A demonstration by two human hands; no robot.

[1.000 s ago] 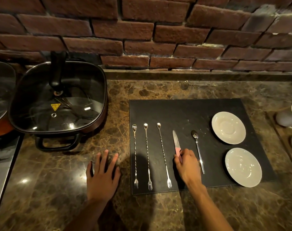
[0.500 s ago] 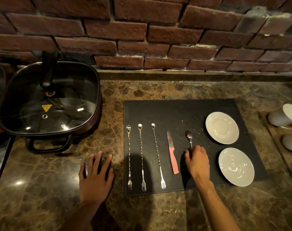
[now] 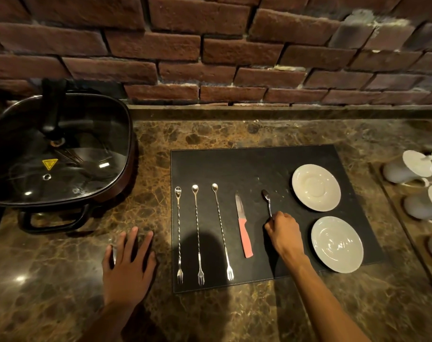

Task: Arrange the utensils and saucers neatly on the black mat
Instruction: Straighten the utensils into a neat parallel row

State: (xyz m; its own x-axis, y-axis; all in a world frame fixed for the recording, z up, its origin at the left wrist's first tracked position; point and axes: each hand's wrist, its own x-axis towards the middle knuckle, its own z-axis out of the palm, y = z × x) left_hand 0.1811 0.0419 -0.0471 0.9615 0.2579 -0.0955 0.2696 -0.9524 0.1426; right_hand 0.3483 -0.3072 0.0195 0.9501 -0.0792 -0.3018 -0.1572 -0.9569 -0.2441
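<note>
A black mat (image 3: pixel 254 166) lies on the marble counter. On its left part three long twisted spoon-forks (image 3: pixel 197 233) lie side by side, spoon ends away from me. To their right rests a knife with a pink handle (image 3: pixel 244 236), blade pointing away. My right hand (image 3: pixel 282 232) is closed over the handle of a small spoon (image 3: pixel 266 197), whose bowl sticks out beyond my fingers. Two white saucers sit on the mat's right side, one farther (image 3: pixel 316 187) and one nearer (image 3: pixel 337 244). My left hand (image 3: pixel 128 262) lies flat on the counter left of the mat, fingers spread.
A square electric pan with a glass lid (image 3: pixel 54 149) stands at the left. White cups (image 3: pixel 412 167) lie on a wooden tray at the right edge. A brick wall (image 3: pixel 210 50) rises behind the counter.
My right hand left the pink-handled knife, which now lies alone on the mat, and moved right onto the small spoon's handle. My left hand stayed flat on the counter.
</note>
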